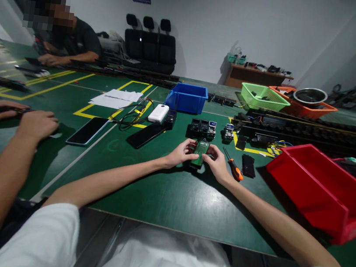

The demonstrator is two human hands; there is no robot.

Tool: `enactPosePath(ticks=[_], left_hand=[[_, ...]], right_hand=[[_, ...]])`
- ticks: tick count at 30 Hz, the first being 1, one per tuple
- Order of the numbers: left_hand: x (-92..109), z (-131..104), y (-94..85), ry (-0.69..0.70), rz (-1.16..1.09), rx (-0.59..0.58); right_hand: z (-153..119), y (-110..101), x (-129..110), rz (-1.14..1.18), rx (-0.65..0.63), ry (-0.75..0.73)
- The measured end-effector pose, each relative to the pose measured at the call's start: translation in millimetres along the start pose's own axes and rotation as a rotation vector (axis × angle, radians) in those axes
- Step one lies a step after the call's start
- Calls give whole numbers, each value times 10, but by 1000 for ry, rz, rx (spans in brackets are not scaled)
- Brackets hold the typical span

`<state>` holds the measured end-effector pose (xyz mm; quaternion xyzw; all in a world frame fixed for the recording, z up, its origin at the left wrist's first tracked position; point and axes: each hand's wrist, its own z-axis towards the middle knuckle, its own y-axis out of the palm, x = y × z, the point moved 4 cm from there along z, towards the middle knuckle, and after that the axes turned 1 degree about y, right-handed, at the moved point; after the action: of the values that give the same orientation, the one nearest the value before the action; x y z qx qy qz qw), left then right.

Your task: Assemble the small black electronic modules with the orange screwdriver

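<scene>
Between my two hands is a small device with a bare green circuit board [201, 149] facing up. My left hand [182, 152] grips its left side, thumb on the board. On the opposite edge my right hand [216, 160] is closed around it, thumb also on the board. Just beyond stand several small black modules [199, 127], with another module [229, 133] a little to their right. A screwdriver [234, 168] with an orange and black handle lies beside my right hand. Farther right is a flat black piece [248, 166].
A red bin [315, 192] stands at right, a blue bin [187, 98] at the back. Phones [88, 131], a white power bank [158, 113], cables and papers [116, 98] lie left. A co-worker's hands [35, 124] work at far left; another person [78, 42] sits across.
</scene>
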<state>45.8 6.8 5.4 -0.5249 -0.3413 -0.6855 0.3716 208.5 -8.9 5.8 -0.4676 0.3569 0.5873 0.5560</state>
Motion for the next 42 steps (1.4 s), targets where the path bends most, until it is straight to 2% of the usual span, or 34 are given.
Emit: enactPosePath(ticks=[26,42], left_hand=[[-31,12,-10,1,1,17],[-20,11,1,11,28,9]], right_hand=[[15,28,43,38,-37,10],[12,10,48,15,-14,-14]])
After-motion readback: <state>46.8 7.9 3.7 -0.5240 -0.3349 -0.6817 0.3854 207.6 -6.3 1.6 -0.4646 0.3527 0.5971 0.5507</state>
